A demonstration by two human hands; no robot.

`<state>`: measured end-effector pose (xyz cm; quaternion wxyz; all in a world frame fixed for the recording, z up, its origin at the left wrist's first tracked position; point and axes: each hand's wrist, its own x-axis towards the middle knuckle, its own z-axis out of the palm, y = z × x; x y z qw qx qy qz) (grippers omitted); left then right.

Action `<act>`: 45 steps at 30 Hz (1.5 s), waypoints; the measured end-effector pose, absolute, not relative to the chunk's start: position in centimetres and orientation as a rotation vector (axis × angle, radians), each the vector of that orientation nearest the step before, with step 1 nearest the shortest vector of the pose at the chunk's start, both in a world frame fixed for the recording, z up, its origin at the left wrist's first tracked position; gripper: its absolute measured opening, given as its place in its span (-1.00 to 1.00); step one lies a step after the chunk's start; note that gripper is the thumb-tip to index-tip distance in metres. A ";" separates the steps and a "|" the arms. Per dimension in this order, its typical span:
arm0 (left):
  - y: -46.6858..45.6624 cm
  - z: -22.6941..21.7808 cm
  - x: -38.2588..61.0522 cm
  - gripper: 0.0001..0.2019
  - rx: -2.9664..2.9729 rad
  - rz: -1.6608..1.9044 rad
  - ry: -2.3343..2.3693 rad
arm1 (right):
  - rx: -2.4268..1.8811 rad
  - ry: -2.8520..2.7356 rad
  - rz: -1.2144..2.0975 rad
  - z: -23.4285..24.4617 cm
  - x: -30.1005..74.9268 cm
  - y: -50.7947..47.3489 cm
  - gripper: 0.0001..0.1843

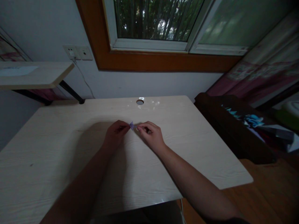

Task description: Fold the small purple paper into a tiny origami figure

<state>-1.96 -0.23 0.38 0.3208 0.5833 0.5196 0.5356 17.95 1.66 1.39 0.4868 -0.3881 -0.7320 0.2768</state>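
A small purple folded piece, perhaps of paper, is held between my two hands over the middle of the desk. On its left side, my left hand pinches it between thumb and fingertips. My right hand pinches its narrow right end, with the other fingers curled in. The piece is too small and dim to make out its exact shape, and my fingertips hide both its ends. Both forearms reach in from the bottom of the view.
The pale wooden desk has a round cable hole near its back edge. A raised shelf on black legs stands at the left. Right of the desk, a dark wooden chest bears blue and white scraps. A cable hangs from the wall socket.
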 end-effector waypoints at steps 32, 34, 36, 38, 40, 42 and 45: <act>1.2 -1.0 -3.3 -0.78 1.023 1.671 1.473 | -0.896 -1.938 0.366 1.6 19.3 2.3 -0.84; 1.1 -0.8 -3.3 -0.79 1.012 1.669 1.462 | -0.897 -1.925 0.367 1.7 19.2 2.3 -0.85; 1.0 -0.6 -3.2 -0.79 1.049 1.640 1.480 | -0.894 -1.914 0.358 1.8 19.2 2.2 -0.86; 0.8 -0.4 -3.0 -0.79 1.142 1.580 1.503 | -0.883 -1.907 0.347 1.8 19.1 2.2 -0.87; 0.6 -0.1 -2.6 -0.77 1.235 1.511 1.479 | -0.865 -1.906 0.348 1.8 19.1 2.2 -0.87; 0.3 0.1 -2.2 -0.74 1.261 1.472 1.390 | -0.847 -1.910 0.370 1.7 19.1 2.2 -0.88; -0.1 0.4 -1.6 -0.72 1.308 1.475 1.271 | -0.823 -1.911 0.431 1.5 19.0 2.2 -0.88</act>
